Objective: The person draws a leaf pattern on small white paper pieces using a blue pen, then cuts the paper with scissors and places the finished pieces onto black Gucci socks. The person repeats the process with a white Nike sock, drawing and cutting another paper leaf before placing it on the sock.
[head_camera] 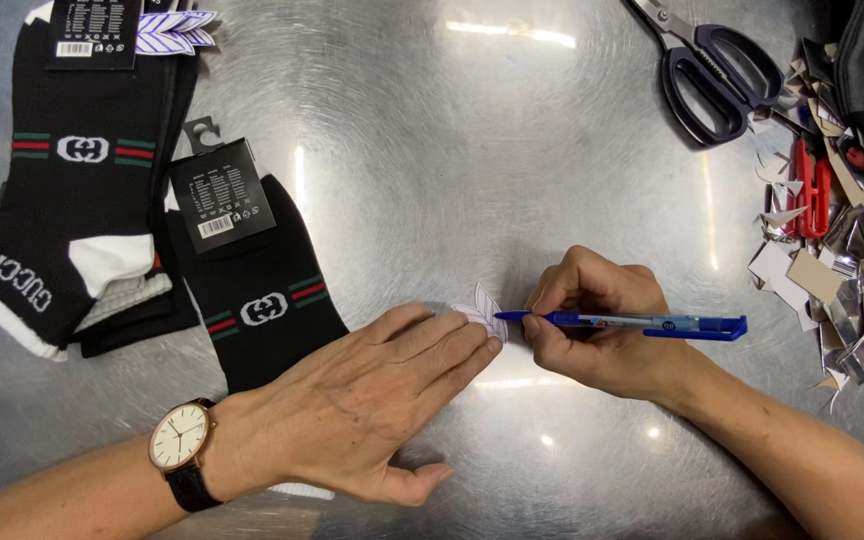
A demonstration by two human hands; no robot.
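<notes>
My left hand [372, 400] lies flat on the metal table [432, 150], its fingertips pressing down a small white and purple paper tag [482, 308]. A watch with a pale face is on that wrist. My right hand [602, 325] grips a blue pen [632, 322], held sideways with its tip at the tag's right edge. A pair of black socks [262, 300] with a green and red stripe band lies under and just left of my left hand.
More black socks [82, 190] with card labels lie at the far left. Black scissors [712, 70] rest at the top right. A pile of card and foil scraps [842, 270] with a red tool fills the right edge.
</notes>
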